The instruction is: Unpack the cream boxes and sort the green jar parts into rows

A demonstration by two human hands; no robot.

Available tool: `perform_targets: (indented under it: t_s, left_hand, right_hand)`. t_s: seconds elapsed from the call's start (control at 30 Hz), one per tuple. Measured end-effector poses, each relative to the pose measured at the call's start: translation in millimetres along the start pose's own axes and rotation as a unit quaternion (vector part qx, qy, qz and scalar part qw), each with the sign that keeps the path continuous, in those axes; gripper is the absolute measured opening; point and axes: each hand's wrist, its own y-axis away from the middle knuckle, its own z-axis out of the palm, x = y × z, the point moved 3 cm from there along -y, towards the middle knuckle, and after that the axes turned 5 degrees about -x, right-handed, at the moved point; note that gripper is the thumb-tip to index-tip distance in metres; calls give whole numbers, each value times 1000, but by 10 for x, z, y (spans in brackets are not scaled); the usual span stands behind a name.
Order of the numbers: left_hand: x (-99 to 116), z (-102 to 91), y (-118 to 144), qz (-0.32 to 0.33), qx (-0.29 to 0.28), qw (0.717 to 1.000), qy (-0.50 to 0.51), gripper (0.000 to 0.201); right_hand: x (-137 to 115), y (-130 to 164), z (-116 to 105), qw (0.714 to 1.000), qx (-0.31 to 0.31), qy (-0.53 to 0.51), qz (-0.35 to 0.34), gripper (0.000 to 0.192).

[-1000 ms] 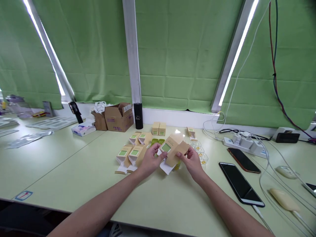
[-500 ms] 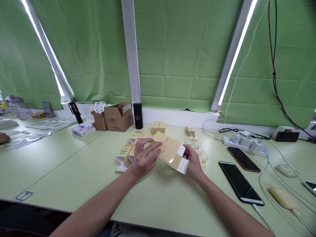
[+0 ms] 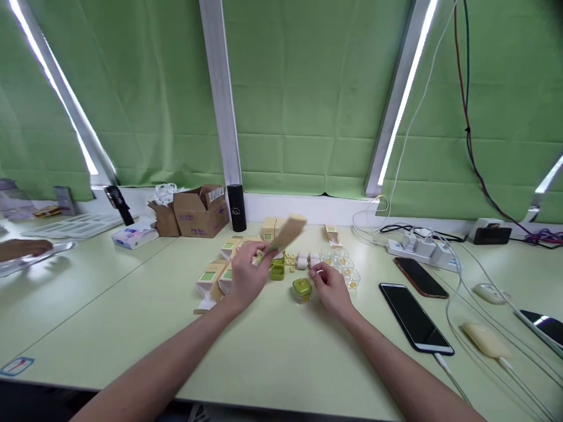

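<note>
My left hand (image 3: 251, 274) is closed on a tan paper box (image 3: 287, 233), tilted up over the small items and smeared by motion. Beside the small clear jar with a green lid (image 3: 302, 287), my right hand (image 3: 331, 287) has its thumb and index finger drawn together. Whether anything lies in that pinch is hidden. Behind the jar are green square lids (image 3: 277, 271), small pale yellow pieces (image 3: 291, 262) and white pieces (image 3: 302, 261). Several clear jars (image 3: 346, 266) are grouped right of these. More tan boxes with green labels (image 3: 210, 276) lie left of my left hand.
Two phones (image 3: 416, 317) (image 3: 421, 276), a power strip (image 3: 420, 253) and white cables occupy the right side. A cardboard carton (image 3: 201, 212), black cylinder (image 3: 236, 208) and tissue pack (image 3: 134, 233) stand at the back left. Another person's hand (image 3: 30, 249) is at far left.
My right hand has let go of the box and moved down beside the green-lidded jar. The box has turned edge-on in my left hand, uncovering the small items. The view has shifted slightly.
</note>
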Motion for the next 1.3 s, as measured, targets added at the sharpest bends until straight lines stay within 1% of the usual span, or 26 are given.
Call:
perform_targets:
  t_s: [0.07, 0.13, 0.23, 0.3, 0.37, 0.47, 0.53, 0.63, 0.73, 0.8, 0.97, 1.1, 1.3]
  left_hand:
    - [-18, 121, -154, -88, -38, 995, 30, 23]
    - [-68, 293, -340, -143, -79, 985, 46, 29]
    - [-211, 635, -641, -204, -112, 972, 19, 32]
    - [-335, 917, -807, -259, -152, 954, -18, 31]
    - [-432, 1195, -940, -276, -172, 945, -30, 33]
    - [-557, 1562, -1048, -299, -205, 931, -46, 37]
    - [-632, 1750, -1076, -311, -218, 923, -66, 37]
    - [-728, 1963, -1076, -319, -236, 913, -94, 36]
    - [-791, 2109, -1046, -319, -259, 904, -115, 41]
    - [-809, 2162, -1022, -314, -267, 902, -126, 41]
    - [-796, 2182, -973, -279, -280, 908, -137, 25]
    - [-792, 2194, -934, -265, -303, 906, -133, 26]
    - [-798, 2294, -893, -261, -309, 900, -161, 27]
  right_hand:
    - [-6, -4, -4, 1000, -3, 4, 6, 29]
    - [-5, -8, -2, 1000, -8, 8, 11, 29]
    - [8, -14, 5, 1000, -11, 8, 14, 28]
    - [18, -19, 5, 1000, -11, 5, 11, 28]
    - [28, -25, -1, 1000, -11, 2, 9, 29]
    - [37, -39, -23, 1000, -7, 2, 9, 29]
    - [38, -48, -37, 1000, -2, 5, 10, 29]
    - [38, -58, -45, 1000, 0, 6, 10, 29]
    - [43, -63, -43, 1000, 0, 6, 14, 27]
    - [50, -65, -39, 1000, -1, 8, 19, 26]
    - [60, -68, -35, 1000, -8, 16, 24, 24]
    - [64, -68, -33, 1000, -7, 18, 21, 24]
    - [65, -69, -28, 1000, -10, 13, 19, 24]
